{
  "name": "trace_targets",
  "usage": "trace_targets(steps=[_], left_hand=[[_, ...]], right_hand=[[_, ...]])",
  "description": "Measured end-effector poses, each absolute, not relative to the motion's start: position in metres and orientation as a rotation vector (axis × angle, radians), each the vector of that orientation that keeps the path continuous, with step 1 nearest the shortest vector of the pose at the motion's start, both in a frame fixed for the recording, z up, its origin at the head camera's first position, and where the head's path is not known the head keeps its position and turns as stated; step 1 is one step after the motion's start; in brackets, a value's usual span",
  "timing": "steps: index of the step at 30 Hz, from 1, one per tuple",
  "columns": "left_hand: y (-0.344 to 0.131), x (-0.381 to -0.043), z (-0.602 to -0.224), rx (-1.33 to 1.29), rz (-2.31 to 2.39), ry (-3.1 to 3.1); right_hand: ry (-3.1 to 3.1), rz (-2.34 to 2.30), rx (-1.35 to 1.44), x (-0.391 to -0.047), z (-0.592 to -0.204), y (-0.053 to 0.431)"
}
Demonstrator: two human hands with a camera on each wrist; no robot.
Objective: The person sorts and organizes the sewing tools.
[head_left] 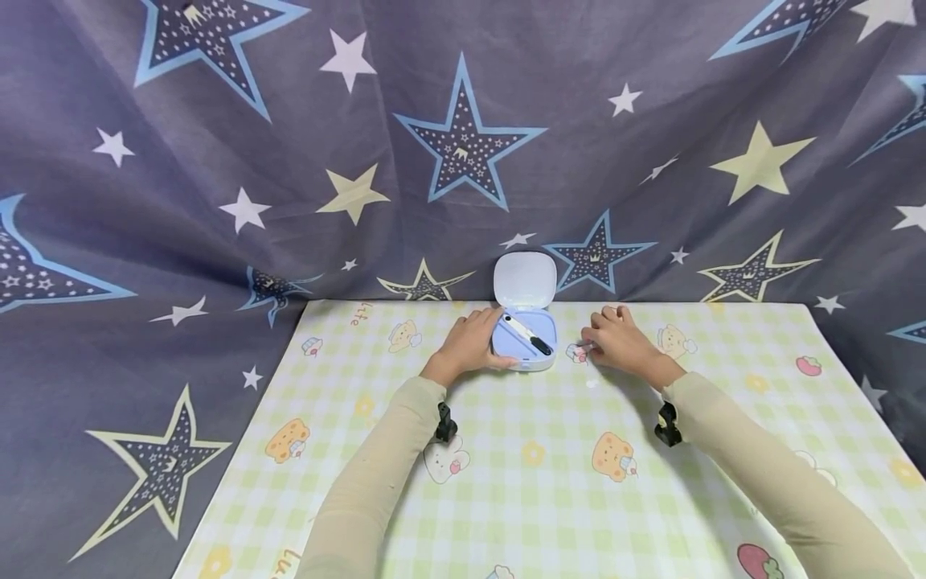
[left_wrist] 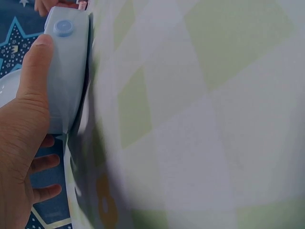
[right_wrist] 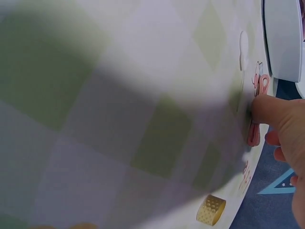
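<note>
My left hand (head_left: 469,347) grips a small pale blue box (head_left: 537,363) by its left side. In the left wrist view the thumb lies along the front wall, beside the round clasp (left_wrist: 63,28). The box's white lid (head_left: 526,279) stands open at the back. Lying slantwise inside is a slim white-and-black tool (head_left: 528,334). To the right of the box, my right hand (head_left: 616,339) pinches a slim pink item with a loop at one end (right_wrist: 254,134), low at the table. Its kind is unclear, because the thumb covers its middle.
A gold dimpled ring, like a thimble (right_wrist: 210,210), sits on the cloth near the right hand. A white oval piece with a thin stem (right_wrist: 244,50) lies on the other side. The patterned tablecloth (head_left: 506,498) ends at a star-printed curtain (head_left: 463,233).
</note>
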State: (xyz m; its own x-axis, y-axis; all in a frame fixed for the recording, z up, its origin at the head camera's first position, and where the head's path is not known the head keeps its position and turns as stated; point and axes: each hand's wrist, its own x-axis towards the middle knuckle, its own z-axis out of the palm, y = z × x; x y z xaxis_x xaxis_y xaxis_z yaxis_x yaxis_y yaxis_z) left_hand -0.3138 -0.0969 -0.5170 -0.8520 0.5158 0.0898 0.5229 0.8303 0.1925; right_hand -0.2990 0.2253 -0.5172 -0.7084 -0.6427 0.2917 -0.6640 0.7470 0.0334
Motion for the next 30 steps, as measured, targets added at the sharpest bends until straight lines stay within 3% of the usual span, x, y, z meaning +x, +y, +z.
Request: trace_targets(steps=[30], left_hand=[[-0.0967,-0.3152,-0.5213,-0.851,-0.347,-2.961]], right_hand=[[-2.713,0.03,0.999,-0.2934,-0.5092,0.2165]])
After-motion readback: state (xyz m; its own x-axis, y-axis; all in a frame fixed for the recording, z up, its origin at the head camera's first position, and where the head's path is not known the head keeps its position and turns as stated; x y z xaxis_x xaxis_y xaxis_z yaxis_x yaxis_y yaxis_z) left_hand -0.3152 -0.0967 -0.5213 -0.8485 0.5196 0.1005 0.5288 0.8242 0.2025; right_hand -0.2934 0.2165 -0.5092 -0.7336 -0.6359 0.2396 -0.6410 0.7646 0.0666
